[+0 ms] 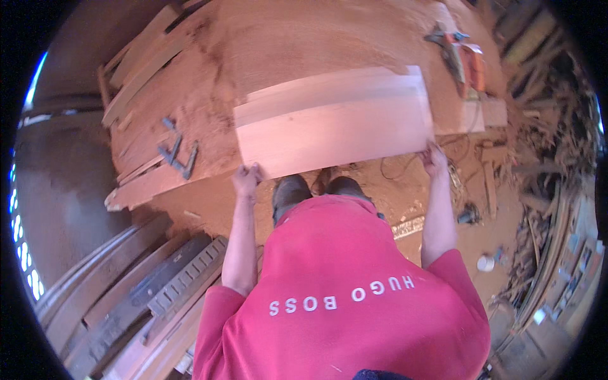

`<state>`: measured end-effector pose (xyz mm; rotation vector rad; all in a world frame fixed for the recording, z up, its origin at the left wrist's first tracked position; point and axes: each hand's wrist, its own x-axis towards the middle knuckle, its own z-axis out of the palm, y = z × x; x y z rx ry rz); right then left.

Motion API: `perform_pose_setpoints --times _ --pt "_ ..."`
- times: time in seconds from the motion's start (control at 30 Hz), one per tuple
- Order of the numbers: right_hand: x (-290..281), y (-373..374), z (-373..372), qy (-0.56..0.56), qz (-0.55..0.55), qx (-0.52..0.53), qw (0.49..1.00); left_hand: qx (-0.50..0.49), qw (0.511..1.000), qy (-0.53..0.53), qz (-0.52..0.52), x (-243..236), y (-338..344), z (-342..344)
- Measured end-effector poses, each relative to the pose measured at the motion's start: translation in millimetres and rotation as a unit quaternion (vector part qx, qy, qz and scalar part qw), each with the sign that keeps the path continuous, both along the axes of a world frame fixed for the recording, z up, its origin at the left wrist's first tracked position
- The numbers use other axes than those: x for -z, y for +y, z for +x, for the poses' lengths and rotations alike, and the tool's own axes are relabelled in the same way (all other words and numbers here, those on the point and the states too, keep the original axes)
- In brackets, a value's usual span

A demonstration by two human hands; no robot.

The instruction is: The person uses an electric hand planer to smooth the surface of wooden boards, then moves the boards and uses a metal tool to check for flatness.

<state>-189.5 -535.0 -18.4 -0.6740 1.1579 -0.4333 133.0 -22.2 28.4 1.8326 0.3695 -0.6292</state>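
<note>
A wide, pale wooden board (335,123) spans the space between my two hands, above the dusty workbench. Its near left corner is pinched by my left hand (247,179), the thumb lying on top. My right hand (433,158) grips the near right corner, with its fingers partly hidden. A lengthwise line divides the board's far strip from the wider near part. Whether the board's far side rests on the bench I cannot tell.
Reddish sawdust coats the workbench (285,38). A metal clamp (180,155) lies at its left, and an orange tool (472,66) at its far right. Long planks (142,76) lie at the far left. Timber (126,304) is stacked at lower left; scrap wood (551,120) heaps up on the right.
</note>
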Motion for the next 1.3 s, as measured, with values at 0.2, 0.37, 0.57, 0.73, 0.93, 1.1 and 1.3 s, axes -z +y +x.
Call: perform_pose_setpoints --times 0.2,0.37,0.57,0.73,0.93,1.1,1.3 --pt "0.2 -9.0 8.6 0.054 -0.005 0.035 0.998 0.014 1.000 0.004 0.001 6.1 -7.7 1.3" --pt "-28.5 3.5 27.9 0.067 -0.011 0.075 0.995 -0.010 0.998 0.038 -0.050 -5.7 -11.7 0.9" --pt "-25.2 7.9 29.0 0.080 -0.050 0.108 0.990 -0.109 0.981 0.053 -0.151 27.4 -4.7 0.1" --pt "-25.2 13.3 35.2 0.104 -0.065 0.125 0.984 -0.107 0.981 0.051 -0.153 27.6 -3.0 -0.8" --pt "-7.2 10.3 29.9 0.073 -0.077 0.101 0.989 -0.063 0.988 0.038 -0.139 25.8 5.8 6.7" --pt "3.1 9.8 23.6 0.080 -0.110 0.110 0.985 -0.080 0.989 0.041 -0.121 22.0 -7.9 3.7" --pt "-15.3 13.5 34.8 0.084 -0.149 0.112 0.979 -0.042 0.999 0.020 -0.021 19.6 -2.5 3.7"
